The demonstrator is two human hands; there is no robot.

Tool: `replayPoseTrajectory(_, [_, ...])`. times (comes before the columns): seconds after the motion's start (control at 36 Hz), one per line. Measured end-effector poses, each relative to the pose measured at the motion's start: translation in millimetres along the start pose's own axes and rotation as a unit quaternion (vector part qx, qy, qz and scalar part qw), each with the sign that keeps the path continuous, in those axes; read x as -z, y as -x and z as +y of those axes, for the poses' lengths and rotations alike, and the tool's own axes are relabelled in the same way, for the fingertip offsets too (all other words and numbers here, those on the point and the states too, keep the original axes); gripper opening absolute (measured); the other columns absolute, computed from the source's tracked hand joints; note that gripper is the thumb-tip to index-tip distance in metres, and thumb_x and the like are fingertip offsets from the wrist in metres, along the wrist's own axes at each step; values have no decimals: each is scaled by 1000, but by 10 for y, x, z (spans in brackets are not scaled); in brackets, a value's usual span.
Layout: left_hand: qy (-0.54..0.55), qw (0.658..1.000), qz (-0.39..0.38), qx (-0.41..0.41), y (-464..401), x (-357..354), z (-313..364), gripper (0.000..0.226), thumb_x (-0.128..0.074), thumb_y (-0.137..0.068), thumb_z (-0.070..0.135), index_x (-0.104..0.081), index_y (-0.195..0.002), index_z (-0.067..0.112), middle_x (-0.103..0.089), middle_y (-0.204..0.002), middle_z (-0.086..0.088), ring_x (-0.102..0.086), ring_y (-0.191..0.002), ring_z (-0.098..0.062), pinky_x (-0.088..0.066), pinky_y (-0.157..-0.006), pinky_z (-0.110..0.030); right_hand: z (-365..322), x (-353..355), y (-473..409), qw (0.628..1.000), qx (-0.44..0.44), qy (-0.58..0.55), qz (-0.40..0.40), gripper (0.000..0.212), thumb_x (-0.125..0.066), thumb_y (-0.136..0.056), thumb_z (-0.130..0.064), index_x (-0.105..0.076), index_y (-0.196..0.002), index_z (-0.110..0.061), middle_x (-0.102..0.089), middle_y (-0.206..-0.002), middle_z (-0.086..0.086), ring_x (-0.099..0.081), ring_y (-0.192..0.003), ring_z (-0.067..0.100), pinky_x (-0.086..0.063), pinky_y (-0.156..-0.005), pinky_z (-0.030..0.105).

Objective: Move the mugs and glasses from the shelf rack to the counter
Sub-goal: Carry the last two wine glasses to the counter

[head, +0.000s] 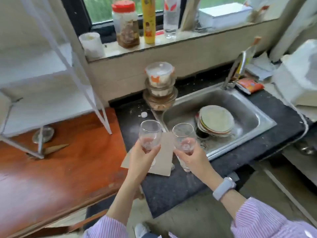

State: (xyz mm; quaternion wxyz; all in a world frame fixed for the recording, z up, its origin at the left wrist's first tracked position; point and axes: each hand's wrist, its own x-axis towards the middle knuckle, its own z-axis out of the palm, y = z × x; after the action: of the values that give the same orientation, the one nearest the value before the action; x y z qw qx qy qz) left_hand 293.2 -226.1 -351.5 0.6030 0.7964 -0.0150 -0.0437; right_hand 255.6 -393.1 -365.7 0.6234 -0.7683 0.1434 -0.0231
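Observation:
I hold two clear stemmed glasses side by side above the dark counter (171, 186). My left hand (143, 156) grips the bowl of the left glass (150, 133) from below. My right hand (192, 156) grips the right glass (184, 135), whose stem and foot stick out under my palm. Both glasses hang upright over a piece of cardboard (164, 162) lying on the counter. The white shelf rack (51, 83) stands on the wooden table (60, 169) at the left, blurred; no mug or glass shows on its shelves.
A steel sink (240, 107) with stacked dirty plates (216, 121) lies right of my hands. Stacked lidded food tubs (160, 86) stand behind the glasses. Jars and bottles line the window sill (188, 40). A round glass lid (43, 133) lies under the rack. Clutter fills the far right.

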Motion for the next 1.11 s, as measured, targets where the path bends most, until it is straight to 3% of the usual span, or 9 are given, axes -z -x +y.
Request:
replayPoseTrajectory(0.11, [-4,996,-86,-25,123,-1053,373,20,-71,-78,13,-58,-95,14,-57,-75,8,-54,-63,6,-41,-58,-5,215,1075,295,996,1,-8,88,26,-73,-76,-22,-53,-92,-20,-62,-77,-5,-59,-66,5,-44,-60,11])
replayPoseTrajectory(0.22, [-20,986,-156,-48,367,-2070,745,21,-71,-78,19,-58,-94,18,-60,-80,9,-55,-72,-5,-42,-63,-12,449,2089,698,986,-16,-20,166,21,-70,-79,-17,-52,-90,-17,-56,-47,-10,-48,-42,7,-40,-45,17])
replayPoseTrajectory(0.31, [-7,973,-221,-69,597,-2773,1015,21,-70,-77,18,-59,-94,18,-60,-80,11,-55,-71,2,-40,-59,-4,576,2749,1017,973,-25,-16,228,19,-67,-81,-17,-51,-90,-17,-55,-61,-1,-50,-53,12,-40,-55,23])
replayPoseTrajectory(0.5, [-11,917,-384,-111,1097,-4215,1518,14,-68,-79,22,-54,-84,22,-53,-61,4,-48,-37,0,-37,-41,-11,818,3955,1656,908,-45,-37,415,24,-70,-78,-11,-49,-81,-22,-55,-66,1,-49,-53,15,-39,-44,14])
replayPoseTrajectory(0.64, [-30,876,-457,-150,1391,-5211,1815,17,-68,-76,24,-57,-89,22,-63,-72,0,-61,-60,-8,-46,-56,-18,1116,4681,2094,862,-84,-39,499,21,-70,-78,-21,-51,-85,-24,-54,-65,-2,-50,-55,13,-37,-51,24])
replayPoseTrajectory(0.72, [-26,852,-494,-171,1580,-5828,1999,18,-70,-76,23,-57,-88,24,-61,-74,10,-60,-60,3,-43,-55,-6,1282,5119,2296,831,-96,-31,547,22,-71,-77,-20,-53,-88,-23,-59,-72,3,-53,-61,14,-40,-57,27])
replayPoseTrajectory(0.78, [-30,833,-525,-174,1708,-6235,2100,20,-70,-77,24,-58,-92,20,-63,-78,7,-61,-71,-6,-47,-65,-16,1391,5423,2409,811,-107,-31,574,25,-72,-77,-22,-55,-94,-18,-61,-77,-1,-56,-66,9,-42,-62,25])
replayPoseTrajectory(0.97, [-44,776,-594,-209,1913,-7612,2407,20,-69,-77,23,-59,-93,15,-66,-82,3,-62,-78,-15,-49,-69,-27,1684,6577,2435,751,-130,-27,647,21,-71,-77,-22,-51,-73,-27,-59,-50,-24,-53,-48,-6,-37,-47,6])
replayPoseTrajectory(1.11, [-63,753,-617,-221,1939,-8587,2632,19,-68,-78,25,-58,-93,19,-67,-81,5,-64,-75,-14,-51,-66,-24,1857,7375,2318,728,-133,-52,671,16,-70,-76,-22,-54,-77,-22,-56,-49,-17,-46,-44,0,-36,-43,9])
